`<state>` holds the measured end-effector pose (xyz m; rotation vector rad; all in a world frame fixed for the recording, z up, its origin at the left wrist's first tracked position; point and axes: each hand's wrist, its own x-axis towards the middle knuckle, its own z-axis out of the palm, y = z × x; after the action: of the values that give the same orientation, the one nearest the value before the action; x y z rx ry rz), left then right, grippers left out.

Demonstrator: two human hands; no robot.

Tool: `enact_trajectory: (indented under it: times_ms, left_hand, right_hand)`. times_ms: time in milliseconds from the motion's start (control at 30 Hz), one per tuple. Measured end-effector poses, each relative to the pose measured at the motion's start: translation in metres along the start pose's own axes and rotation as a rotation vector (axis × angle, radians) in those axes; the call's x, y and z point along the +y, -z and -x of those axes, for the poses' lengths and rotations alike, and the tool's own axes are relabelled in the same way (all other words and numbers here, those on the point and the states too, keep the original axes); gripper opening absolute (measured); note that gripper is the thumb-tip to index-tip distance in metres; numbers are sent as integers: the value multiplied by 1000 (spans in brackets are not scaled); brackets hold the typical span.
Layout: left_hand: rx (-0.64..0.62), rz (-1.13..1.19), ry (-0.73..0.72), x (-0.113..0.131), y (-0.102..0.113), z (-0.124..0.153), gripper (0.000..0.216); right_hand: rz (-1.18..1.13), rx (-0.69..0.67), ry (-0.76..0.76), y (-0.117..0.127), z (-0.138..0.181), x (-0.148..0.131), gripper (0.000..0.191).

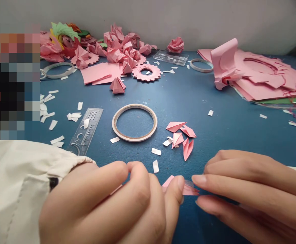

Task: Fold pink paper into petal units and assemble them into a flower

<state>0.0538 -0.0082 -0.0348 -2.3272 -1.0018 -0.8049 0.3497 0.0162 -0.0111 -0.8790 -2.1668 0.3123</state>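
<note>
My left hand (112, 206) is closed around a small folded pink paper piece (191, 191), whose pointed end sticks out past the thumb. A thin translucent strip lies along that piece's upper edge. My right hand (250, 189) is at the tip of the piece, its thumb and index finger apart with a gap between them. Whether a fingertip touches the paper I cannot tell. Beyond my hands lie several small folded pink petals (188, 148), with white paper scraps (156, 151) around them. A roll of narrow tape (114, 127) lies flat in the middle.
A clear plastic ruler (92, 125) lies at left, near more white scraps (53, 124). Pink paper flowers (122, 44), a notched paper ring (137, 73) and pink sheets (99, 73) are piled at the back. Another tape roll (201, 70) and large pink paperwork (277, 84) lie right.
</note>
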Motion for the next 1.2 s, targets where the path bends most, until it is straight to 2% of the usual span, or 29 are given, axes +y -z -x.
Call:
enact_trajectory:
  times_ms: [67,167,300,467,633,800,967,1200]
  left_hand:
    - [-22,26,-53,-5,1,-3,35]
    - [-23,73,-89,-4,1,-9,31]
    - [18,109,60,5,0,-11,22]
    - [-12,170,44,1,2,-7,30]
    - [-22,137,-5,-3,7,-7,32]
    - [27,267,25,-1,4,-28,28]
    - [-52,463,63,-6,-4,-55,37]
    - [-81,520,102,-10,-6,-59,38]
  right_hand:
    - [54,-12,13,2,-1,0,19]
    - [106,-49,49,6,-5,3,17]
    - [-6,-90,68,11,-9,4,17]
    - [17,-65,6,11,-7,-2,25]
    - [22,-82,37,14,-8,1,25]
    - [-10,-102,115,16,-12,8,22]
    - [-5,-97,97,13,-18,5,18]
    - [-16,-123,130,15,-19,3,23]
